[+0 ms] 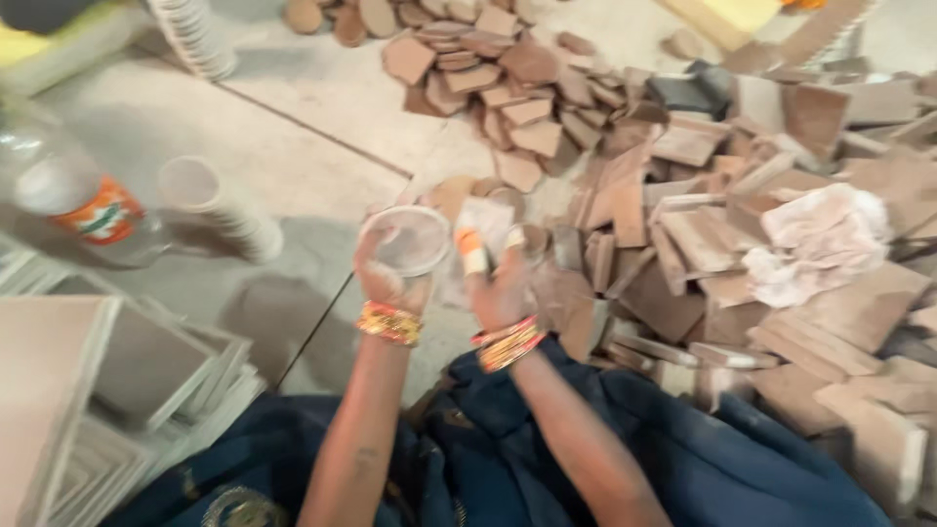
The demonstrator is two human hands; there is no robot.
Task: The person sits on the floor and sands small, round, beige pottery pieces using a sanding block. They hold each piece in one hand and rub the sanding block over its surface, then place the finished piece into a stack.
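Head view: left hand (388, 278) grips a round disc (405, 240); right hand (500, 288) clutches sandpaper (485, 222).

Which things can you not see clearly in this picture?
- Head view: motion blur hides the detail on the round disc in the left hand.
- The pale piece in the right hand: kind unclear, blurred.
- Plastic bottle: cut off by the left edge.

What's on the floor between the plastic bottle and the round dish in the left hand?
In the head view, a stack of pale round dishes lies on its side on the floor between the plastic bottle and the round dish in the left hand.
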